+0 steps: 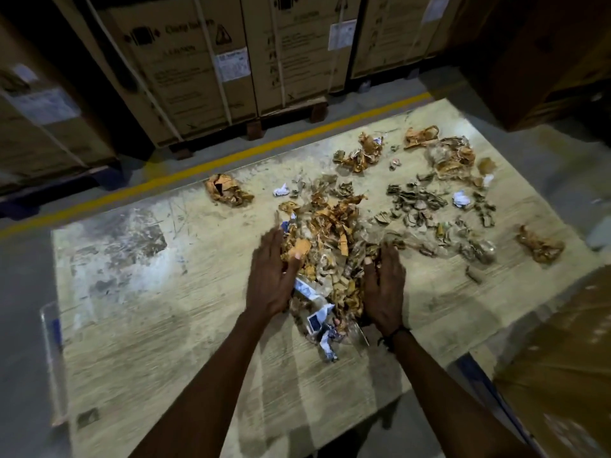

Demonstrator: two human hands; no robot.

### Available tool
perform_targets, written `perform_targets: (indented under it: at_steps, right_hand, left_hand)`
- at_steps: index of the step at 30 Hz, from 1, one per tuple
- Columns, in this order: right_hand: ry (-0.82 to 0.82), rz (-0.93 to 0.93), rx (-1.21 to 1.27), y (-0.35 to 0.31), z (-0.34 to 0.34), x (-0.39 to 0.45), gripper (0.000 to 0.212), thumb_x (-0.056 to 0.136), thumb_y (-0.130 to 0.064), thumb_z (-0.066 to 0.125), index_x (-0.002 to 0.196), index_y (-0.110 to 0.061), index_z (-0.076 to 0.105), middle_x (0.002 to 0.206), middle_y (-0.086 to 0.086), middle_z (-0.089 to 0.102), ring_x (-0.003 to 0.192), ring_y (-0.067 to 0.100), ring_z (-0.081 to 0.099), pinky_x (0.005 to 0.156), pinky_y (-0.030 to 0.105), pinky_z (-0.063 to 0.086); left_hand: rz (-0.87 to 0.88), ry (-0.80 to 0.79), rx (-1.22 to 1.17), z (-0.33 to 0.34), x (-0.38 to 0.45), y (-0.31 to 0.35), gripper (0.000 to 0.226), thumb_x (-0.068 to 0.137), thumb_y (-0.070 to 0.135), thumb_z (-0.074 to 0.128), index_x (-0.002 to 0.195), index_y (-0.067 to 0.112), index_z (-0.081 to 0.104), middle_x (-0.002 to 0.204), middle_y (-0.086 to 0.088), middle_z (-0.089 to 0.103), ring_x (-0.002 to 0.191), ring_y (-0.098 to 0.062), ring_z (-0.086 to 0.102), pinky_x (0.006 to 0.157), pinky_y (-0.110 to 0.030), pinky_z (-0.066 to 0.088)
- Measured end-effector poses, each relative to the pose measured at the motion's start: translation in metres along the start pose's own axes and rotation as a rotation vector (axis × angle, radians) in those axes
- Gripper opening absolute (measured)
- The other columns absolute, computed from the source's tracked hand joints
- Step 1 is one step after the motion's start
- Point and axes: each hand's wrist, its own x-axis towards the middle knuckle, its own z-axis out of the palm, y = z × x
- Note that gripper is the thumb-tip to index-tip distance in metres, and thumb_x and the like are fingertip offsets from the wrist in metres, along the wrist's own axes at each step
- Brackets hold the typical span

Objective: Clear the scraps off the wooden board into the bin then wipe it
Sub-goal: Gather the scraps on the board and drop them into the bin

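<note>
A pale wooden board (158, 292) lies flat on the floor and fills most of the view. A heap of scraps (327, 249), brown torn cardboard, clear plastic and bits of white and blue paper, sits at its middle. My left hand (272, 276) presses flat against the heap's left side, fingers together. My right hand (385, 285) presses against its right side the same way. The heap is cupped between both palms. More scraps (416, 200) lie scattered over the far right of the board, with one crumpled brown wad (226, 190) apart on the left. No bin is in view.
Tall strapped cardboard cartons (185, 67) on pallets stand beyond the board, behind a yellow floor line (185, 171). A large carton (562, 375) sits at the near right, another box (545, 61) at the far right. Grey concrete floor (23, 309) runs along the left.
</note>
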Motion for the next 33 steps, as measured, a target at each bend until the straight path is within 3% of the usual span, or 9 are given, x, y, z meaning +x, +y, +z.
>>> perform_targets:
  at_steps: [5, 7, 9, 11, 15, 19, 25, 29, 33]
  right_hand:
    - [0.127, -0.053, 0.067, -0.005, -0.021, 0.015, 0.063, 0.100, -0.052, 0.043, 0.148, -0.012, 0.053, 0.156, 0.013, 0.047, 0.146, 0.027, 0.041, 0.119, 0.047, 0.038]
    - [0.146, -0.100, 0.059, -0.004, -0.027, 0.028, 0.057, 0.100, -0.048, 0.048, 0.147, -0.015, 0.054, 0.158, 0.011, 0.042, 0.148, 0.027, 0.039, 0.119, 0.043, 0.038]
    - [0.114, -0.128, 0.056, -0.002, -0.029, 0.038, 0.057, 0.100, -0.047, 0.050, 0.149, -0.018, 0.053, 0.165, 0.006, 0.035, 0.153, 0.022, 0.032, 0.119, 0.029, 0.031]
    - [0.062, -0.141, 0.043, 0.001, -0.024, 0.041, 0.062, 0.100, -0.051, 0.050, 0.153, -0.018, 0.050, 0.168, 0.005, 0.033, 0.155, 0.020, 0.029, 0.118, 0.016, 0.024]
    - [0.035, -0.144, -0.016, 0.007, -0.013, 0.036, 0.067, 0.099, -0.052, 0.050, 0.155, -0.016, 0.047, 0.165, 0.006, 0.039, 0.152, 0.022, 0.035, 0.119, 0.031, 0.031]
    - [0.072, -0.128, 0.034, 0.003, -0.017, 0.034, 0.061, 0.101, -0.048, 0.051, 0.151, -0.013, 0.052, 0.161, 0.008, 0.045, 0.150, 0.019, 0.039, 0.119, 0.028, 0.032]
    - [0.094, -0.137, 0.060, 0.008, -0.022, 0.031, 0.058, 0.101, -0.040, 0.054, 0.150, -0.010, 0.050, 0.153, 0.012, 0.050, 0.145, 0.026, 0.045, 0.118, 0.036, 0.039]
    - [0.100, -0.120, 0.106, -0.005, -0.012, 0.039, 0.064, 0.101, -0.045, 0.052, 0.151, -0.006, 0.047, 0.149, 0.016, 0.049, 0.139, 0.025, 0.046, 0.113, 0.014, 0.034]
    - [0.113, -0.102, 0.113, 0.000, -0.028, 0.039, 0.068, 0.096, -0.052, 0.055, 0.146, -0.005, 0.053, 0.139, 0.018, 0.041, 0.127, 0.025, 0.045, 0.103, 0.027, 0.040]
  left_hand:
    - [0.025, 0.323, -0.056, -0.031, 0.020, -0.012, 0.057, 0.103, 0.042, 0.052, 0.152, 0.015, 0.042, 0.152, -0.010, 0.047, 0.140, -0.027, 0.044, 0.117, -0.046, 0.036]
    - [0.012, 0.396, -0.030, -0.050, 0.045, -0.025, 0.060, 0.097, 0.041, 0.058, 0.148, 0.014, 0.045, 0.151, -0.012, 0.044, 0.140, -0.032, 0.043, 0.115, -0.053, 0.037]
    - [-0.038, 0.421, -0.018, -0.064, 0.074, -0.033, 0.066, 0.094, 0.048, 0.057, 0.150, 0.016, 0.044, 0.159, -0.014, 0.037, 0.149, -0.034, 0.034, 0.122, -0.053, 0.028]
    - [-0.089, 0.388, -0.003, -0.075, 0.103, -0.041, 0.070, 0.092, 0.055, 0.055, 0.153, 0.021, 0.043, 0.167, -0.012, 0.028, 0.156, -0.032, 0.024, 0.123, -0.050, 0.018]
    - [-0.056, 0.176, 0.045, -0.077, 0.141, -0.061, 0.077, 0.094, 0.069, 0.041, 0.151, 0.018, 0.049, 0.165, -0.013, 0.034, 0.153, -0.033, 0.031, 0.122, -0.058, 0.027]
    - [0.042, 0.107, 0.004, -0.054, 0.133, -0.049, 0.071, 0.099, 0.067, 0.044, 0.148, 0.017, 0.054, 0.163, -0.010, 0.039, 0.150, -0.031, 0.036, 0.120, -0.056, 0.034]
    - [0.177, -0.015, 0.023, -0.011, 0.086, -0.010, 0.062, 0.105, 0.062, 0.037, 0.156, 0.026, 0.046, 0.168, 0.001, 0.035, 0.156, -0.022, 0.028, 0.123, -0.054, 0.031]
    - [0.167, -0.039, -0.126, -0.009, 0.082, -0.004, 0.063, 0.105, 0.061, 0.038, 0.159, 0.027, 0.040, 0.170, 0.003, 0.029, 0.155, -0.015, 0.028, 0.123, -0.048, 0.033]
    - [0.129, 0.069, -0.187, -0.016, 0.064, 0.000, 0.067, 0.103, 0.064, 0.040, 0.157, 0.024, 0.043, 0.172, 0.003, 0.025, 0.156, -0.015, 0.027, 0.122, -0.040, 0.028]
